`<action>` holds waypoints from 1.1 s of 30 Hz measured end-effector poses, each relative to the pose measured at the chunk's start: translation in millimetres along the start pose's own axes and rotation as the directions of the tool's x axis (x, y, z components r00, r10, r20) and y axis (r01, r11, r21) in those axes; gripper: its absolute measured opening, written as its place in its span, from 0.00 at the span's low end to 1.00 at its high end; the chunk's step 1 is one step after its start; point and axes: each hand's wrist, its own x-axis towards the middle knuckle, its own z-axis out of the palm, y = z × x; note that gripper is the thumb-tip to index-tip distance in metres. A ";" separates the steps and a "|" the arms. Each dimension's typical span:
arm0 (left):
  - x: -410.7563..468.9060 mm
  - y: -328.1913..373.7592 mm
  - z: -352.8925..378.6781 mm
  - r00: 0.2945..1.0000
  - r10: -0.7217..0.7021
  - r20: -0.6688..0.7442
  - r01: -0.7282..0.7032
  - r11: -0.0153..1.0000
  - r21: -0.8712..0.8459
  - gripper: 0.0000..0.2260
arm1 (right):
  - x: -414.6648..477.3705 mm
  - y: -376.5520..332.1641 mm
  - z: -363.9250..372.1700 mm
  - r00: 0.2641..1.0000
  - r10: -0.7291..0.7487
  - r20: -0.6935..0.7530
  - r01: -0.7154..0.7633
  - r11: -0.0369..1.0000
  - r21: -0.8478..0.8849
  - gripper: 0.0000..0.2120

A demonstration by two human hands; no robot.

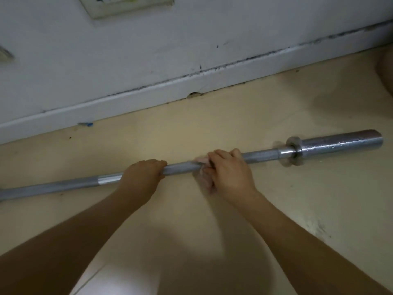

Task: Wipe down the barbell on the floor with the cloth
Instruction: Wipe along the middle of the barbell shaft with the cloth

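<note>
My count from here: one barbell point(180, 167), with one collar point(294, 145) and one loading sleeve point(340, 141) in view; one cloth point(203, 161); two hands, a left hand point(142, 175) and a right hand point(230, 173); one wall plate point(127, 5) up top, partly cut off; one blue scrap point(86, 124)
</note>
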 end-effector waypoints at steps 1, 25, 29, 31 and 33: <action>-1.8 -1.3 3.3 1.000 0.008 -0.013 -0.008 1.000 0.000 0.10 | -0.5 3.0 2.8 0.998 0.002 -0.063 -0.003 1.000 -0.024 0.12; 14.6 -21.7 18.4 1.000 -0.015 0.011 0.016 0.994 -0.111 0.11 | 36.0 -67.4 36.3 0.982 -0.187 -0.011 0.187 0.980 0.068 0.19; 16.4 -24.7 16.6 0.999 0.035 0.027 -0.033 0.995 -0.091 0.13 | 9.1 7.9 -3.8 0.970 -0.228 -0.085 0.218 0.969 -0.112 0.18; 17.8 -24.1 16.1 0.998 0.025 0.060 -0.020 0.996 -0.088 0.13 | -2.4 60.0 -28.4 0.988 -0.118 -0.097 0.095 0.972 -0.216 0.19; 17.9 -23.6 16.0 0.998 0.021 0.061 -0.017 0.998 -0.055 0.14 | -6.1 87.9 -41.7 0.993 0.017 -0.120 -0.046 0.969 -0.244 0.15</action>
